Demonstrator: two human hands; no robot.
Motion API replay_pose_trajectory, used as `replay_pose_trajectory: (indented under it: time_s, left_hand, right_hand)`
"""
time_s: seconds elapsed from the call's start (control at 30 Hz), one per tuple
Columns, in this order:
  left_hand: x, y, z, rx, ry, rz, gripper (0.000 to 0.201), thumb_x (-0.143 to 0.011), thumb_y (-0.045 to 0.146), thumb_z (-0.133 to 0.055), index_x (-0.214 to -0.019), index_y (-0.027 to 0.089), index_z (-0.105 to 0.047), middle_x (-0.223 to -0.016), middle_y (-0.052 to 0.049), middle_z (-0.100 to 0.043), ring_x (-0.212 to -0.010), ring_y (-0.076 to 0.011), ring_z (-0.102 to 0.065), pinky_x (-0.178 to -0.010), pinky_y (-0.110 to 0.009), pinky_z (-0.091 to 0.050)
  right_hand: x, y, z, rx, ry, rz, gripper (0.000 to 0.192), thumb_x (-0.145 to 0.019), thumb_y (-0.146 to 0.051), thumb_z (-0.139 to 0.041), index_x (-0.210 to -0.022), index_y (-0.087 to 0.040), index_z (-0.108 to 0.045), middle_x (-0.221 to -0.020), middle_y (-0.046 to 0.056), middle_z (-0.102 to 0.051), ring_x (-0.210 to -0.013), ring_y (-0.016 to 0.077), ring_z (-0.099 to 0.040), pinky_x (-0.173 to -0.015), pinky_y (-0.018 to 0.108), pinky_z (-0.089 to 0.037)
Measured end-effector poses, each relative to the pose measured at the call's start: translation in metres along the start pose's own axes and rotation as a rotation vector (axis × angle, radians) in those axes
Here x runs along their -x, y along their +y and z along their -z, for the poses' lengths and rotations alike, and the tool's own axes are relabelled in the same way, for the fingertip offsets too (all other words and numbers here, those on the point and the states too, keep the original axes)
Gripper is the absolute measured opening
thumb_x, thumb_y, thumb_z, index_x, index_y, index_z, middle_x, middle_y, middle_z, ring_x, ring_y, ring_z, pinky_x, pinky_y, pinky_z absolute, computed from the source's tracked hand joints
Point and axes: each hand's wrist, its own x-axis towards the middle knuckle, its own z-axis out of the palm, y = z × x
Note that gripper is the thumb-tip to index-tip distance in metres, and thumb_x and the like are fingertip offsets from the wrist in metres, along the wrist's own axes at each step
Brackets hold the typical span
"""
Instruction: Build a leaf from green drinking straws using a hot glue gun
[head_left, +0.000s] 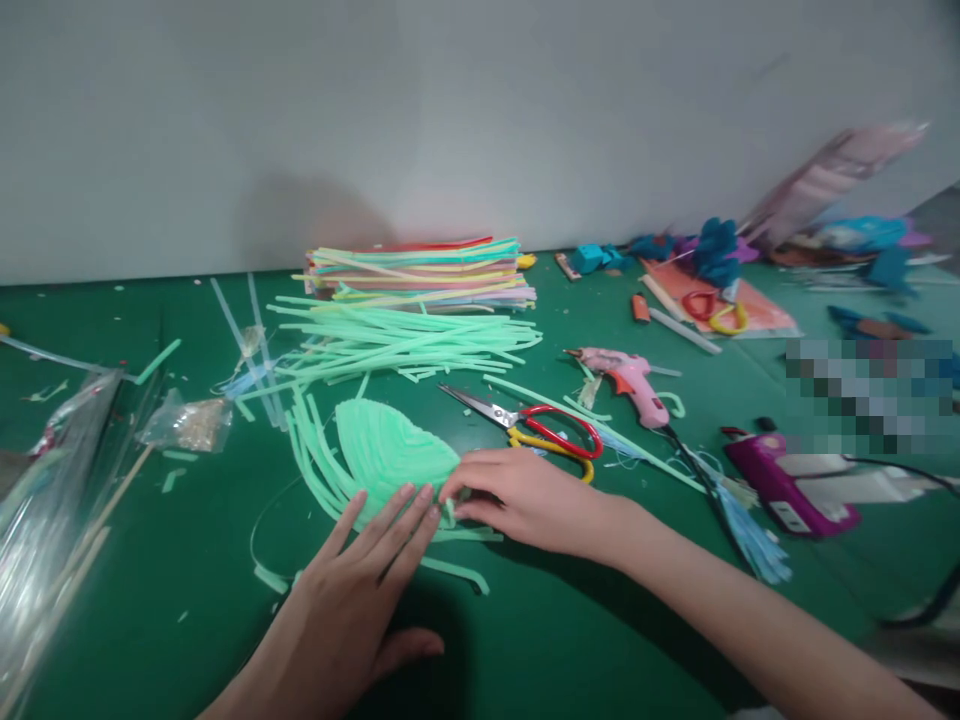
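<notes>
At lower centre of the frame, the left hand (352, 590) lies flat, fingers spread, pressing the green leaf-shaped straw piece (390, 450). Beside it, the right hand (525, 495) pinches the piece's lower edge. Pale mint ribbed strips form the leaf on the green table (150, 600).

Soft, even overhead light; faint shadows on the wall (315, 215). Edges are blurred and warped, right side pixelated.
</notes>
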Motion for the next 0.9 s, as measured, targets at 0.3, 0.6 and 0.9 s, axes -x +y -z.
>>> replay_pose_trajectory:
  time_s: [0.3,0.6,0.9]
  left_hand:
    - [-0.003,0.002,-0.003,-0.022,-0.028,-0.005,0.086,-0.087,0.071,-0.043,-0.15,0.012,-0.036,-0.156,-0.009,-0.037,-0.142,-0.0261,-0.037,-0.122,-0.042,0.003]
    - [0.002,0.004,-0.006,0.025,-0.024,-0.003,0.089,-0.08,0.075,-0.05,-0.149,0.019,-0.039,-0.154,-0.012,-0.042,-0.143,-0.0323,-0.034,-0.12,-0.05,0.0]
    - [0.002,0.003,-0.004,0.057,-0.016,-0.001,0.079,-0.084,0.068,-0.052,-0.145,0.018,-0.044,-0.155,-0.012,-0.041,-0.145,-0.0318,-0.031,-0.119,-0.049,-0.005]
  right_hand:
    - [-0.016,0.001,0.015,-0.081,-0.111,-0.041,0.017,-0.086,-0.02,-0.069,-0.102,-0.017,-0.069,-0.092,0.003,-0.071,-0.079,0.0141,-0.062,-0.07,0.023,-0.042]
    - [-0.002,-0.002,0.007,0.026,-0.057,-0.024,0.007,-0.09,-0.016,-0.059,-0.087,-0.015,-0.066,-0.094,0.006,-0.063,-0.09,0.0168,-0.06,-0.081,0.028,-0.045]
    - [0.003,0.003,-0.002,0.133,-0.04,0.065,0.011,-0.094,-0.02,-0.058,-0.092,-0.017,-0.068,-0.091,0.006,-0.06,-0.093,0.0182,-0.053,-0.08,0.029,-0.043]
